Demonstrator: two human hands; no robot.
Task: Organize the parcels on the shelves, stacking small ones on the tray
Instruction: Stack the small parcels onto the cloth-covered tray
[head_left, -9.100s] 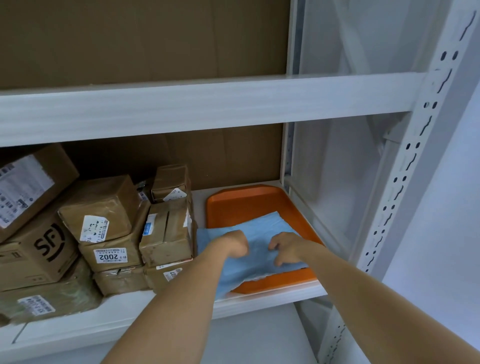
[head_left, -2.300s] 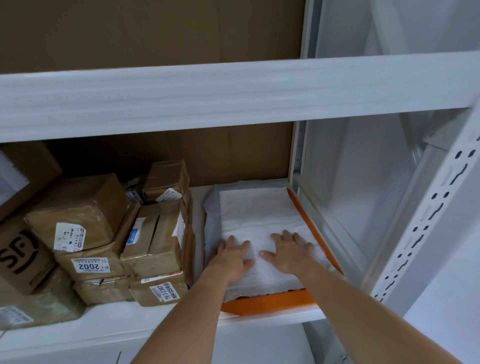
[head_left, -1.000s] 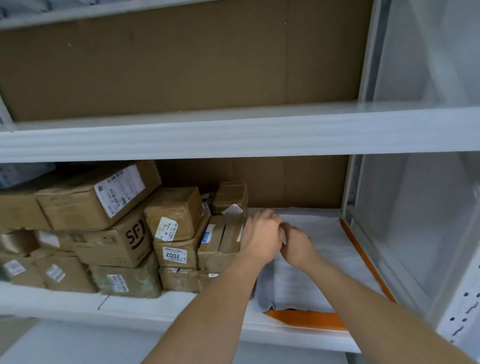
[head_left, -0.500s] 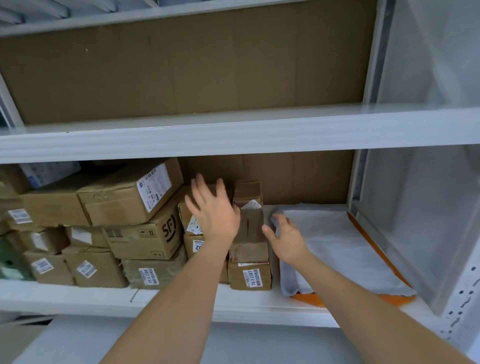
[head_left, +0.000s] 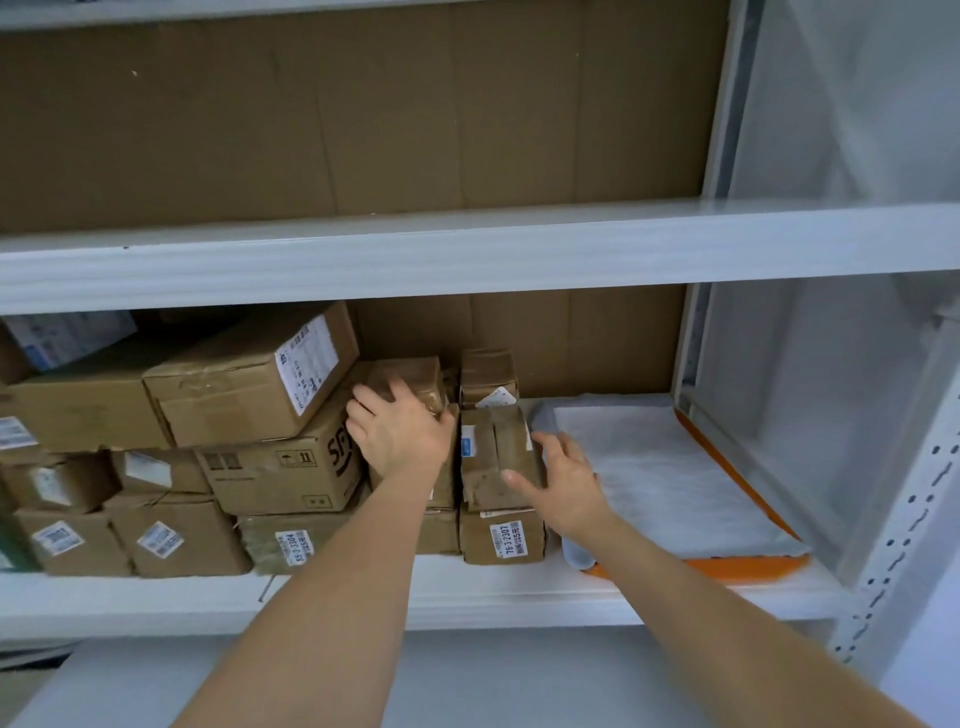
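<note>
Both hands reach into the lower shelf (head_left: 467, 582) among brown taped parcels. The left hand (head_left: 400, 431) lies palm-down on a small parcel (head_left: 410, 376) that sits high in the pile, its fingers (head_left: 371, 405) spread and curled over the front and top edge; whether it truly grips or only rests there cannot be told. The right hand (head_left: 563, 480) is open, fingers splayed, pressed against the right side of a taped parcel with a blue sticker (head_left: 491, 457), holding nothing closed.

Around them the stack crowds in. A large tilted carton (head_left: 249, 379) leans over the box printed with black letters (head_left: 283, 467), just left of the left hand. Behind the blue-sticker parcel sits another little parcel (head_left: 488, 376), and under it a parcel with a barcode label (head_left: 501, 538) stands on the shelf. Further left, several more labelled boxes are packed tightly in two or three layers; at least ten parcels show in all, some half hidden.

To the right lies one orange tray (head_left: 737, 569), covered by a white cloth (head_left: 649, 467), with no parcel on it. The tray sits just beside the parcel column, close to the right hand. One upper shelf (head_left: 467, 254) spans above, backed by brown cardboard.
</note>
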